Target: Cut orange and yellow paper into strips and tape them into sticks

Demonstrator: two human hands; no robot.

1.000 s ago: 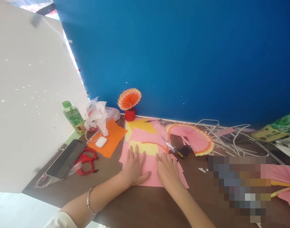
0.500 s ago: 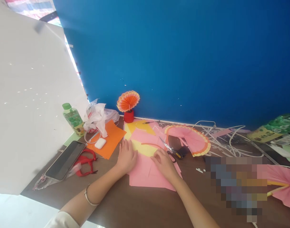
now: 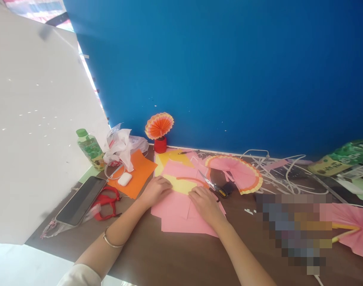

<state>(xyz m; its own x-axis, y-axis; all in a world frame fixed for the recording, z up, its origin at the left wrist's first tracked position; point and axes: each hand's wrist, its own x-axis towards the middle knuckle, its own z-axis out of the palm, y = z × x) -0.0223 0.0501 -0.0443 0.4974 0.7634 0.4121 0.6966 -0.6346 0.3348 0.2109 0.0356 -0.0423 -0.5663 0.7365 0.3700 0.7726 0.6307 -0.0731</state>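
On the brown table (image 3: 175,258), close to the blue wall (image 3: 229,71), both hands rested on a loose stack of pink paper sheets (image 3: 181,216). The left hand (image 3: 155,190) lay at the stack's upper left edge with its fingers curled inward, knuckles up, touching the top pink sheet; whether it pinched the paper could not be told. The right hand (image 3: 205,204) pressed down on the right part of the stack, fingers held close together and bent slightly, gripping nothing. A yellow sheet (image 3: 181,185) with an orange strip (image 3: 196,180) across it lay just beyond the hands. Scissors (image 3: 214,186) rested just beside the right hand, next to a pleated pink paper fan (image 3: 239,171). Left of the stack lay an orange sheet (image 3: 138,174) bearing a white earbud case (image 3: 124,179), then a phone (image 3: 80,200), red scissors (image 3: 106,202) and a green bottle (image 3: 90,147). A small orange paper fan in a red pot (image 3: 160,133) stood against the wall.
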